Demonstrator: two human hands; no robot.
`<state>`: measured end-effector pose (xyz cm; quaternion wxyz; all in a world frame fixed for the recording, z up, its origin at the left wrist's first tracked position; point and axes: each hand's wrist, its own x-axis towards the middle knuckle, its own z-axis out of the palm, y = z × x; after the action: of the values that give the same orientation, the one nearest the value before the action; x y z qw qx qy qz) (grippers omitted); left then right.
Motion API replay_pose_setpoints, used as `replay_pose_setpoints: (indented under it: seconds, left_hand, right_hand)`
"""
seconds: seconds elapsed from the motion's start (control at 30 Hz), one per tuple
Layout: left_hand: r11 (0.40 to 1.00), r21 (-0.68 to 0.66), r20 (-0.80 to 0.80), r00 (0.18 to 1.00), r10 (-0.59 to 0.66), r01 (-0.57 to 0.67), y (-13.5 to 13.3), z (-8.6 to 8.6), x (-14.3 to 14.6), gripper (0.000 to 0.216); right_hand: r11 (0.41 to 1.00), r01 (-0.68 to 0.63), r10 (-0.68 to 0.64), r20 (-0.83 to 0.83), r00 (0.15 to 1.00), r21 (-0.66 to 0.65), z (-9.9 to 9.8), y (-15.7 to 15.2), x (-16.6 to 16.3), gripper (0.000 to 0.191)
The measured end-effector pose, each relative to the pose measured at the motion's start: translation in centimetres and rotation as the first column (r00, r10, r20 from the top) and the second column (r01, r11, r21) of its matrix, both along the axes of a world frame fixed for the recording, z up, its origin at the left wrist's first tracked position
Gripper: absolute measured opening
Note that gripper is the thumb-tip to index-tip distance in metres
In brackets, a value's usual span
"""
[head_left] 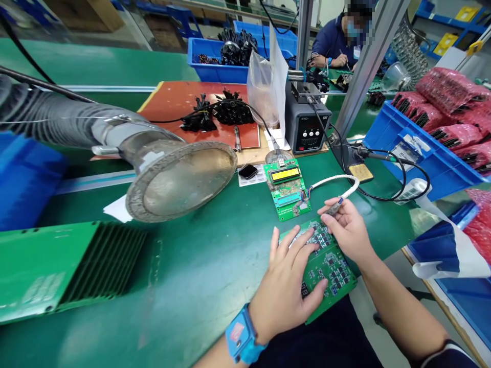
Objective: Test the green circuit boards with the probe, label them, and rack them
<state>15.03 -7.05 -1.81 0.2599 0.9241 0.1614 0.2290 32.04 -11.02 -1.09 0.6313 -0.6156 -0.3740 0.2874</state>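
A green circuit board [330,271] lies at the near edge of the green bench. My left hand [286,286] rests flat on it, fingers spread, a blue wristband on the wrist. My right hand [347,227] is closed round a small grey connector [333,207] at the end of a white cable [337,180], held at the board's far edge. The cable runs to a smaller green board with a yellow display [287,188].
A grey fume-extraction hose with a wide funnel [180,179] hangs over the bench at left. A soldering station [309,128] stands behind; blue bins with pink bags [441,117] sit right. A finned green fixture [65,266] lies left. Another person [341,41] works at the back.
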Motion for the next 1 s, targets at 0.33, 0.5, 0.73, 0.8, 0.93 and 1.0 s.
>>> replay_pose_setpoints:
  seconds: [0.33, 0.5, 0.73, 0.8, 0.93, 1.0]
  left_hand:
    - [1.000, 0.009, -0.011, 1.000, 0.003, -0.003, -0.1, -0.1, 0.0, 0.047]
    - [1.000, -0.001, -0.011, 1.000, 0.011, -0.011, -0.1, -0.2, 0.0, 0.053]
    - [1.000, 0.011, 0.012, 1.000, 0.010, -0.010, -0.2, -0.4, -0.1, 0.055]
    - [1.000, 0.014, 0.013, 1.000, 0.015, -0.015, -0.3, -0.5, -0.2, 0.055]
    - [0.999, 0.044, 0.018, 1.000, -0.017, 0.016, -0.3, -0.8, -0.5, 0.040]
    - [0.996, 0.057, 0.029, 0.997, -0.066, 0.064, -0.3, -0.9, -0.7, 0.033]
  right_hand:
    - [0.999, 0.009, 0.000, 0.237, 0.972, -0.040, 0.0, -0.7, -0.4, 0.015]
    - [0.997, 0.060, -0.037, 0.368, 0.929, -0.050, 0.0, -0.8, -1.0, 0.013]
    - [0.988, 0.147, -0.106, 0.460, 0.882, -0.054, -0.3, -0.9, -1.2, 0.006]
    - [0.992, 0.117, -0.083, 0.446, 0.891, -0.049, -0.4, -1.0, -1.0, 0.008]
    - [0.996, 0.085, -0.065, 0.413, 0.908, -0.030, -0.5, -1.2, -0.8, 0.010]
    - [0.997, 0.075, -0.060, 0.411, 0.910, -0.021, -0.6, -1.2, -0.8, 0.010]
